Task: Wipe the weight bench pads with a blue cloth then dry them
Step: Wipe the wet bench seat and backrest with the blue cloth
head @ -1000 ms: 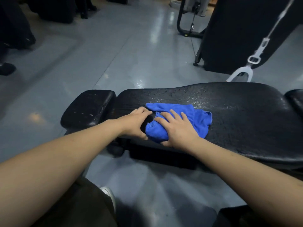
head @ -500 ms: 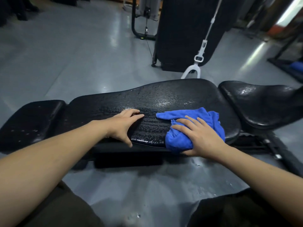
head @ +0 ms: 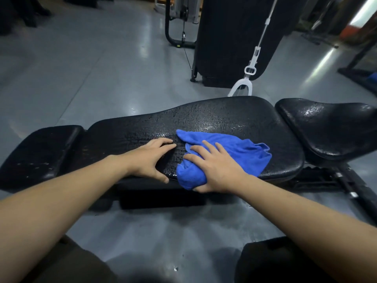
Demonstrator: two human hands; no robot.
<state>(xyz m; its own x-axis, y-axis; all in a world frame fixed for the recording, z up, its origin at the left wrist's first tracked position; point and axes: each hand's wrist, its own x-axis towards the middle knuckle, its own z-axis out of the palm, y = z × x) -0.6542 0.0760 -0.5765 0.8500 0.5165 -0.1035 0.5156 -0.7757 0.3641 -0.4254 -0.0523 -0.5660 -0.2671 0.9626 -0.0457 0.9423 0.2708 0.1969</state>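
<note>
Your right hand [head: 214,168] gripped the cloth [head: 230,152] mid-wipe; your left hand [head: 151,158] lay spread on the wet pad [head: 224,117]. Drying remained.

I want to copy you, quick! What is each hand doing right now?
Left hand: open, fingers spread flat on the long bench pad, holding nothing.
Right hand: gripping the bunched blue cloth and pressing it on the pad.

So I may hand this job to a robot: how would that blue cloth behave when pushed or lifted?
The blue cloth is bunched in soft folds under the right hand, so it's probably floppy and would droop if lifted. It looks light. The long pad glistens with droplets, so the cloth may be damp and slide easily.
</note>
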